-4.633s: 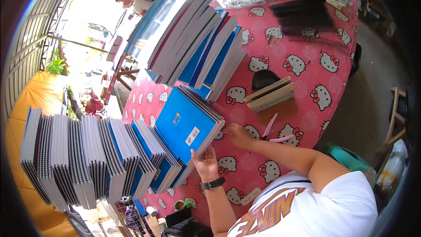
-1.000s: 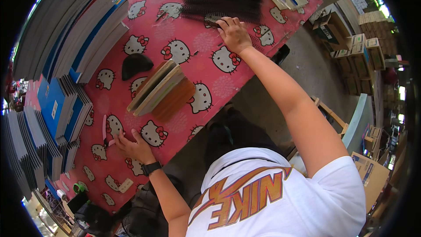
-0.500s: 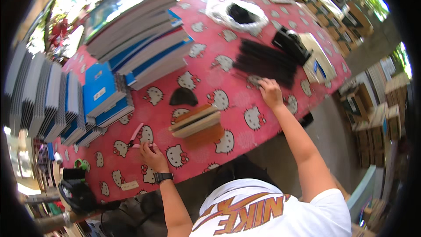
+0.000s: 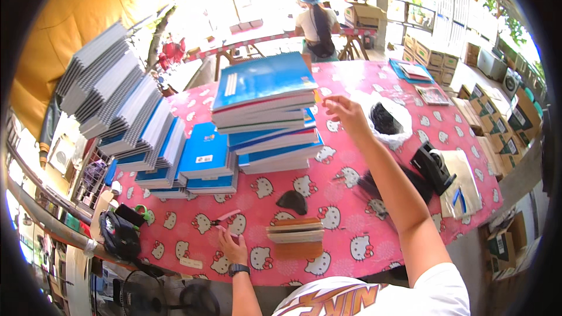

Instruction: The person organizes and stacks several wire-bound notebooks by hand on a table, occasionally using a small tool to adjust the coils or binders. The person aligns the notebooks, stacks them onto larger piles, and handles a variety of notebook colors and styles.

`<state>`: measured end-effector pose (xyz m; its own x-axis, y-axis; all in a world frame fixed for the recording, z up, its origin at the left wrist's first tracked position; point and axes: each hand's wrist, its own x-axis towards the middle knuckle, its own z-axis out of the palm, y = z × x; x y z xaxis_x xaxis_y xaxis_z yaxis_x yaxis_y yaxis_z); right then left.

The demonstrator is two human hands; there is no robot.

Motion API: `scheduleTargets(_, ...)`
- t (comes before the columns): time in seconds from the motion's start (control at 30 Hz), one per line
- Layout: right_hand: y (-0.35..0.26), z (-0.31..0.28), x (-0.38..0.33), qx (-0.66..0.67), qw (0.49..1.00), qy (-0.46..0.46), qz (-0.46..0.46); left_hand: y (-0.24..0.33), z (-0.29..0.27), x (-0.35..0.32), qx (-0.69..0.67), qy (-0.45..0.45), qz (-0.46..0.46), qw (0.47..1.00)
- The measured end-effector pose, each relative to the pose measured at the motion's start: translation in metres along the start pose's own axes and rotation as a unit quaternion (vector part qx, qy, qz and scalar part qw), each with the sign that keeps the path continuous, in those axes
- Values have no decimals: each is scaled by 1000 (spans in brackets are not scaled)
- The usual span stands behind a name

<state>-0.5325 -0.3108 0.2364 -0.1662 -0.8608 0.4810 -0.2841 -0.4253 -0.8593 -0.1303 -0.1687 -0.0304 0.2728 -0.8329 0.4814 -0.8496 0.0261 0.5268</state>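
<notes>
My left hand (image 4: 234, 247) rests near the table's front edge, fingers stretched over one handle of pink-handled pliers (image 4: 227, 217). My right hand (image 4: 346, 116) is raised over the table, just right of a tall stack of blue-covered notebooks (image 4: 266, 82). Its fingers are apart and slightly bent, with nothing seen in them. Below my right forearm lies a bundle of thin black strips (image 4: 370, 186), partly hidden by the arm. A brown wooden block (image 4: 297, 250) with pale layers and a dark rounded piece (image 4: 291, 201) lie between my hands.
Spiral-bound notebooks (image 4: 132, 114) stand in leaning stacks at left. At right are a white plastic bag (image 4: 404, 131) with black contents, a black desktop device (image 4: 432, 168) and blue-handled pliers (image 4: 459, 200). Another person (image 4: 316, 26) sits beyond the pink table (image 4: 345, 251); cartons (image 4: 509, 123) stand at right.
My right hand has left the black strips and moved up and forward, beside the tall notebook stack. My left hand stays by the pink-handled pliers. The view has tilted up, showing the other person.
</notes>
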Motion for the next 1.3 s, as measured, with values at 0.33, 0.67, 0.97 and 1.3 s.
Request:
scheduleTargets(0.33, -17, 8, 95, -34, 963, -99, 249, -2, -7, -2, -45, -2, -21, 999)
scheduleTargets(0.67, -49, -20, 34, 46, 959, -153, 234, 53, -59, 41, -184, 116, 20, 976)
scheduleTargets(0.97, -53, -23, -63, 300, 895, -181, 276, 175, -85, 222, -653, -216, -64, 723)
scheduleTargets(1.3, 9, 0, -218, 34, 986, -112, 119, 140, -70, 113, -542, -233, 19, 807)
